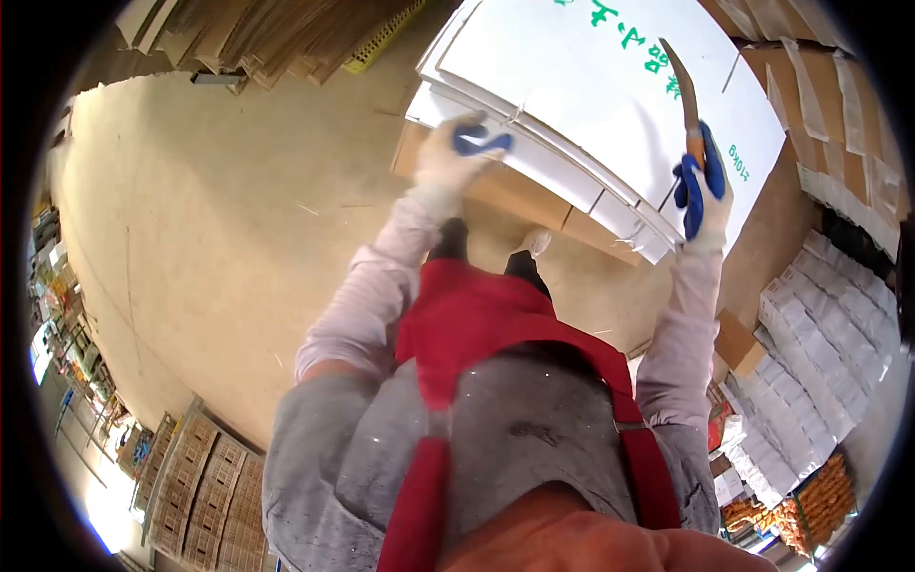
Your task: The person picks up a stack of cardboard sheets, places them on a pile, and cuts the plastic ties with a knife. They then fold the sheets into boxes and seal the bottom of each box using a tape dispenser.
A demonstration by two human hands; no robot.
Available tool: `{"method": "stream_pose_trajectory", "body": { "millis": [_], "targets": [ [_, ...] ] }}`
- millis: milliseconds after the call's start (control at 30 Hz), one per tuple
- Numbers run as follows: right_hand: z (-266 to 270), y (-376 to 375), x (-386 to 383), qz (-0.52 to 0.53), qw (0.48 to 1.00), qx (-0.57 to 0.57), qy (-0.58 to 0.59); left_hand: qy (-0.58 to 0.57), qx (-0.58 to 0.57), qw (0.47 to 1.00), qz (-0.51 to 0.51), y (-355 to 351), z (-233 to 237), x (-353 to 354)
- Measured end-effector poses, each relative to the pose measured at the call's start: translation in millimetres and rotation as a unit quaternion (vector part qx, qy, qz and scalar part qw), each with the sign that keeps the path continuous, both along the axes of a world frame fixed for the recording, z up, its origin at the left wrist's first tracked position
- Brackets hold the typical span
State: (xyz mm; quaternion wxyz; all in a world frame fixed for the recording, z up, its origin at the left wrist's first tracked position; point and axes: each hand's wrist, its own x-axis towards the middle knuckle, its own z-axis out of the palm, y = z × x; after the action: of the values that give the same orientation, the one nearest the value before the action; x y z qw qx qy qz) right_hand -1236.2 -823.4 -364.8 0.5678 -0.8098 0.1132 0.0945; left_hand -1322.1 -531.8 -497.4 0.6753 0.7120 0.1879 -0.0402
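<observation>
1. Right hand (705, 195), gloved: grip closed around the wooden handle of a curved knife (687, 100). Knife is over the right part of the white carton stack (572, 62); cannot tell if blade touches board.
2. Blade points up and away from the torso, probably so the edge stays clear of the person's body and other hand.
3. Left hand (453, 157), gloved: grip empty, part-open, thumb apart from curled fingers. At the stack's near left edge; contact uncertain. Well apart from the blade, which looks a sensible spacing.
4. Stack: flat white pieces, layered, green writing on top. Thin ties (519, 113) run across it, presumably to keep the layers together.
5. Brown cardboard (515, 196) shows beneath the near edge, perhaps shielding the white board from below. What carries it is hidden.
6. Person stands close against the near side, red apron (486, 310) toward the stack, likely so both arms reach without much stretch.
</observation>
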Motion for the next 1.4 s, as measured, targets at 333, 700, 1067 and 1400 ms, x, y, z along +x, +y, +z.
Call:
{"method": "stream_pose_trajectory", "body": {
  "millis": [333,700,1067,1400],
  "targets": [
    [-87.9,-39.6,40.0,0.077,0.913,-0.391,-0.091,-0.017,-0.274,0.961,-0.026,-8.6,41.4,29.6],
    [-88.2,-27.7,30.4,0.039,0.923,-0.367,-0.108,-0.047,0.471,0.880,-0.050,-47.9,21.0,42.9],
    [-96.2,-34.7,27.8,0.048,0.924,-0.366,-0.098,0.030,-0.060,0.985,0.158,-3.7,44.0,0.3],
    [-74.9,-22.3,25.8,0.039,0.924,-0.375,-0.069,0.058,0.015,0.977,0.207,-65.4,-9.4,53.3]
  ]
}}
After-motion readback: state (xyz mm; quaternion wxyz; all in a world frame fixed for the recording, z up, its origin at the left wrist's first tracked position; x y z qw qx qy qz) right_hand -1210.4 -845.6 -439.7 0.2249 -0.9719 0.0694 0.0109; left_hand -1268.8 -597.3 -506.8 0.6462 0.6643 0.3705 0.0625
